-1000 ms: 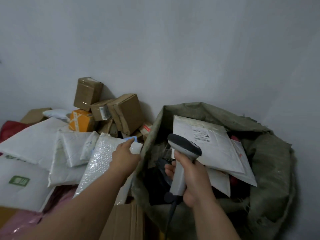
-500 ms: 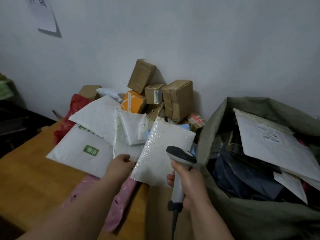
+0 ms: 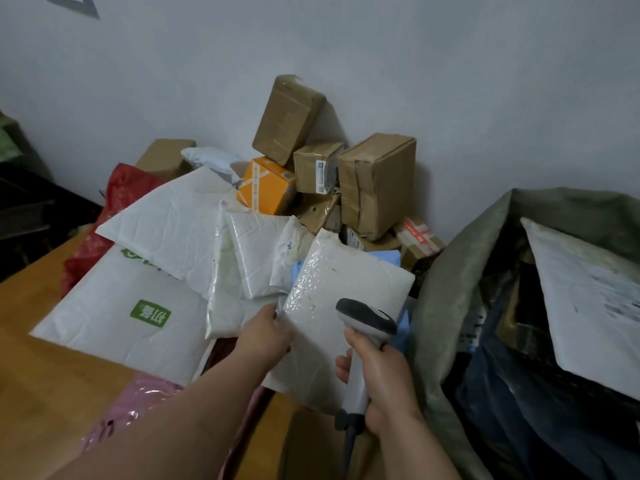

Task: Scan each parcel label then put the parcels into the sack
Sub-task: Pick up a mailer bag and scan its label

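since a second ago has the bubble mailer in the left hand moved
Yes. The bubble mailer was beside the sack rim; now it lies away over the table's parcel pile.

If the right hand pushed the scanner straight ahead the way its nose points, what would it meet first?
Most likely the white bubble mailer that the left hand pinches, right before the grey handheld scanner in the right hand. Depth is unclear; they look apart.

We see a white bubble mailer with a glossy, pebbled surface beside a grey-and-white scanner. Left of the mailer lies a white pouch with a green logo patch. Behind the mailer sit an orange box with white tape and plain brown cartons. Right of it, the sack is olive green. The tabletop is honey-brown wood.
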Demonstrator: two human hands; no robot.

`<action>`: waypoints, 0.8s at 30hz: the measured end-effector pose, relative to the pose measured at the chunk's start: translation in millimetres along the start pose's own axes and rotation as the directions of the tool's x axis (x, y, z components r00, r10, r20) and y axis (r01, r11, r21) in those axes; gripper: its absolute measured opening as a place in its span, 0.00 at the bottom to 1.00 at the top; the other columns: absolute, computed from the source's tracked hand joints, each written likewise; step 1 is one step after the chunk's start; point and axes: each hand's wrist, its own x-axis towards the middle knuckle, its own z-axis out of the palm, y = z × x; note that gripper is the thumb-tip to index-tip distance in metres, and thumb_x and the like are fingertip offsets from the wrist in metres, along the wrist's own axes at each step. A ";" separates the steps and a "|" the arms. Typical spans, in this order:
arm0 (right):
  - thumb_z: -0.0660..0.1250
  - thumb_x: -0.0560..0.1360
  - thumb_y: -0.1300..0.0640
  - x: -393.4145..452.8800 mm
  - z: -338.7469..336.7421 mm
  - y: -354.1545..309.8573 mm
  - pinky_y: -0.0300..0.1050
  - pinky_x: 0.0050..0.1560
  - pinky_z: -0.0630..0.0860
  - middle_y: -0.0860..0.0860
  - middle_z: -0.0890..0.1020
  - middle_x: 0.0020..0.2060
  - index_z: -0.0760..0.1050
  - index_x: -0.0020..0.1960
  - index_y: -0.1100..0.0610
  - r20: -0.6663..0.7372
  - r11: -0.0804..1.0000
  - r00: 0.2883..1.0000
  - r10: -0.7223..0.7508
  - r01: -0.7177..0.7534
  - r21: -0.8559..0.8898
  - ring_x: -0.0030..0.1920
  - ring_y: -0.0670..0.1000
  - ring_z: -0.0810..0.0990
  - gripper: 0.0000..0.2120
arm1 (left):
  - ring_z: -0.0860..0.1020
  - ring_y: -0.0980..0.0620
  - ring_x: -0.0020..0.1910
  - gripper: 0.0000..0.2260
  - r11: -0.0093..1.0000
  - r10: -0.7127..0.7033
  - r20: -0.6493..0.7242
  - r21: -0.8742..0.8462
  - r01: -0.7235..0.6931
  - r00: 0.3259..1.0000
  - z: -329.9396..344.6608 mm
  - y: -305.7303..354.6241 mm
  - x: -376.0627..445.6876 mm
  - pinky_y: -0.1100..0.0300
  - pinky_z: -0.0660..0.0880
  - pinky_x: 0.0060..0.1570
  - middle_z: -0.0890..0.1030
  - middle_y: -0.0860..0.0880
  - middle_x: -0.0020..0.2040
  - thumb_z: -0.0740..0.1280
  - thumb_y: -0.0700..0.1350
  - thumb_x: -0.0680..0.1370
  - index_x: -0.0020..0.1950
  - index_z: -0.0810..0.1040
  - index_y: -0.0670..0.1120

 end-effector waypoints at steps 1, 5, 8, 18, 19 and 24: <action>0.75 0.74 0.54 3.4 -0.3 0.1 0.50 0.47 0.82 0.57 0.83 0.45 0.80 0.54 0.58 -0.002 1.000 1.000 0.014 -0.014 0.008 0.46 0.56 0.84 0.12 | 0.80 0.50 0.50 0.24 0.999 -0.002 -0.005 0.048 0.002 1.000 1.9 -0.2 3.7 0.54 0.78 0.51 0.79 0.52 0.55 0.64 0.45 0.81 0.77 0.66 0.48; 0.75 0.74 0.54 9.4 0.5 -1.3 0.47 0.43 0.82 0.56 0.84 0.47 0.80 0.54 0.57 0.001 1.000 1.000 0.023 -0.023 0.012 0.47 0.55 0.85 0.11 | 0.80 0.49 0.48 0.05 0.992 -0.010 -0.001 0.124 0.010 1.000 1.8 7.2 4.8 0.50 0.78 0.50 0.81 0.51 0.43 0.70 0.46 0.77 0.52 0.82 0.52; 0.75 0.74 0.52 7.5 3.2 -7.3 0.46 0.42 0.80 0.52 0.86 0.41 0.81 0.53 0.54 -0.004 0.999 0.999 -0.042 0.042 -0.011 0.45 0.53 0.85 0.10 | 0.81 0.45 0.41 0.05 0.997 0.059 -0.057 -0.039 -0.062 0.997 -7.6 20.7 -1.6 0.48 0.79 0.46 0.83 0.44 0.39 0.71 0.44 0.76 0.40 0.82 0.49; 0.73 0.76 0.51 -51.4 36.9 -35.7 0.53 0.56 0.81 0.45 0.87 0.39 0.82 0.50 0.52 -0.070 0.943 0.949 -0.308 0.314 0.110 0.48 0.50 0.86 0.06 | 0.72 0.59 0.48 0.13 0.875 0.463 -0.344 0.036 -0.482 0.816 -51.8 71.5 -66.5 0.65 0.66 0.41 0.77 0.60 0.51 0.67 0.47 0.80 0.61 0.81 0.60; 0.73 0.75 0.49 -60.9 40.5 -37.1 0.53 0.57 0.81 0.44 0.87 0.40 0.82 0.52 0.51 -0.070 0.936 0.943 -0.326 0.332 0.115 0.48 0.49 0.86 0.08 | 0.74 0.60 0.46 0.13 0.870 0.477 -0.298 0.029 -0.492 0.827 -50.8 70.9 -78.1 0.66 0.67 0.40 0.79 0.62 0.50 0.66 0.47 0.80 0.62 0.81 0.61; 0.76 0.70 0.44 -112.3 55.2 -38.3 0.60 0.63 0.78 0.45 0.85 0.55 0.74 0.68 0.46 -0.058 0.914 0.929 -0.366 0.371 0.166 0.58 0.50 0.83 0.28 | 0.69 0.82 0.47 0.14 0.799 0.601 0.009 0.000 -0.601 0.799 -52.5 57.6 -135.1 0.82 0.67 0.39 0.75 0.73 0.47 0.65 0.51 0.81 0.64 0.74 0.68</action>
